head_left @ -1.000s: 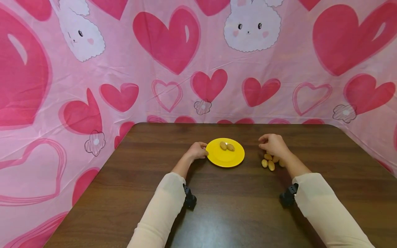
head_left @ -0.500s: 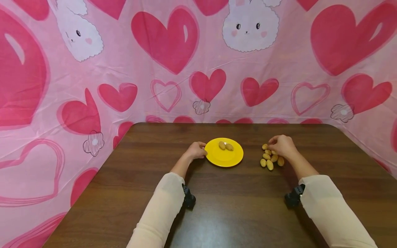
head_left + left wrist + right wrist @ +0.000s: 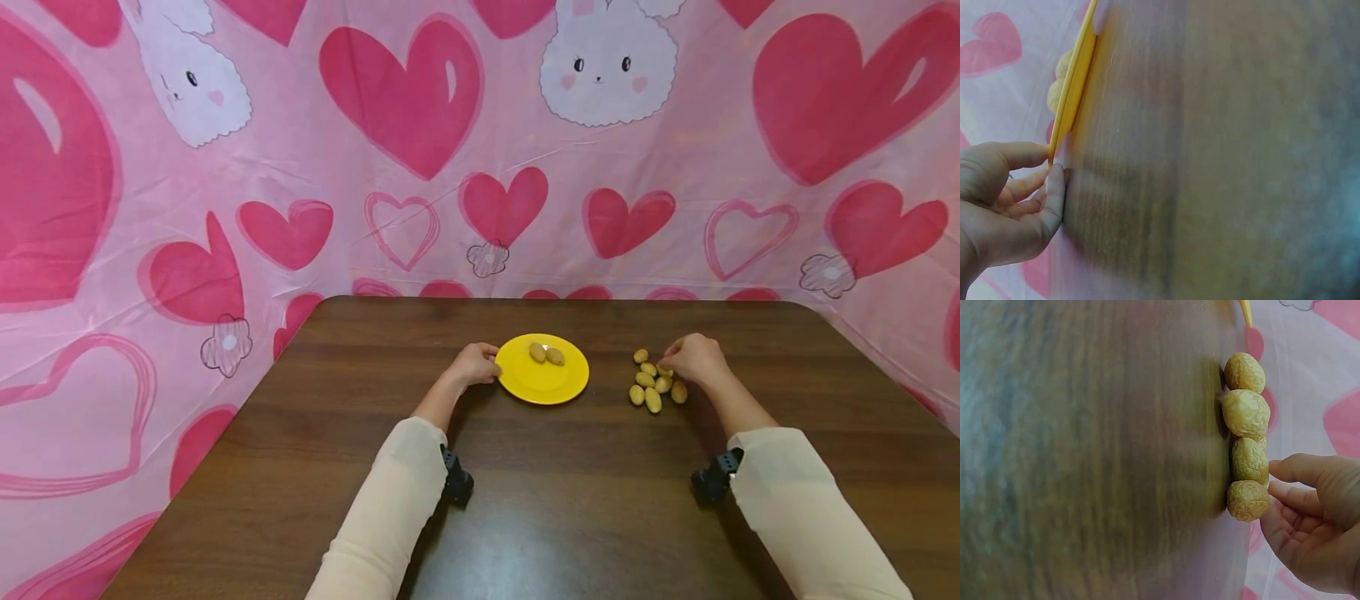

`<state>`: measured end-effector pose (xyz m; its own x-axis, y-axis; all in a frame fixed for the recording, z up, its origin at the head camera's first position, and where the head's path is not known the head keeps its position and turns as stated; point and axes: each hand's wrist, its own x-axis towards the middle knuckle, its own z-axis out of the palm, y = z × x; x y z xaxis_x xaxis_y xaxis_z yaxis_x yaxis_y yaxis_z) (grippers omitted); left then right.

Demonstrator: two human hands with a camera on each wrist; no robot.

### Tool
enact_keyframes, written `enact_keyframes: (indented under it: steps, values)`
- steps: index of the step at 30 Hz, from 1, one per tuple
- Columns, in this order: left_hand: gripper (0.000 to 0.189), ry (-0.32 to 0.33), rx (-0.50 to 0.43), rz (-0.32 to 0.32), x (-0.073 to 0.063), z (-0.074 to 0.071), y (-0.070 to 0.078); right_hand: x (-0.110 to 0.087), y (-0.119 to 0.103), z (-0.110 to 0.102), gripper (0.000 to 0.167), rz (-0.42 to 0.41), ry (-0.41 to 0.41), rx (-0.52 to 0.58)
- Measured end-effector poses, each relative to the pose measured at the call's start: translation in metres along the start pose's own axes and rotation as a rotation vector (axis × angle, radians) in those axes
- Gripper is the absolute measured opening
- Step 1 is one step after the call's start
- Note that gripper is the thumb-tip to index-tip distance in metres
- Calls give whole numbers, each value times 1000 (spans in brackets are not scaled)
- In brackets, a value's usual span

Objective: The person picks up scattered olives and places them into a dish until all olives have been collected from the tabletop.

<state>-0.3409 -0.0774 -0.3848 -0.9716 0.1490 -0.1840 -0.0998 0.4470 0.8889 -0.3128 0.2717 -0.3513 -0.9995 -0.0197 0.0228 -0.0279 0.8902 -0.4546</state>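
Hands (image 3: 473,365) at plate (image 3: 542,388), walnuts (image 3: 678,392); frontmost walnut (image 3: 653,401): long axis points forward.

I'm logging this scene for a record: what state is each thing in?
Plate: right side up
Two nuts on it: lying side by side
Loose nuts: clustered on the table
Left grip: pinching the plate's edge
Right grip: at the loose nuts; hold unclear
Backdrop cloth: hanging, creased

Even light, faint glare on tabletop (image 3: 555,508), wrist-view blur
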Motion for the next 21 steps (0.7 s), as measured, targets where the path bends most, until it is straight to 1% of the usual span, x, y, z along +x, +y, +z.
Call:
enact_keyframes:
  steps: [3,6,12,17,19,20,21]
  values:
    - [43,0,2,6,1,0,-1,0,1,1,25,21,-36,3]
    - [43,0,7,14,1,0,-1,1,1,1,25,28,-54,3]
    - [43,-2,-5,7,0,0,0,2,3,1,24,13,-51,-2]
    - [43,4,7,14,-6,0,3,0,4,0,23,13,-56,2]
    - [43,9,18,12,-7,1,3,0,4,0,23,13,-56,3]
    - [44,7,22,8,-4,1,2,0,4,0,23,12,-55,3]
    - [44,10,29,17,-4,1,2,0,4,-1,23,14,-51,3]
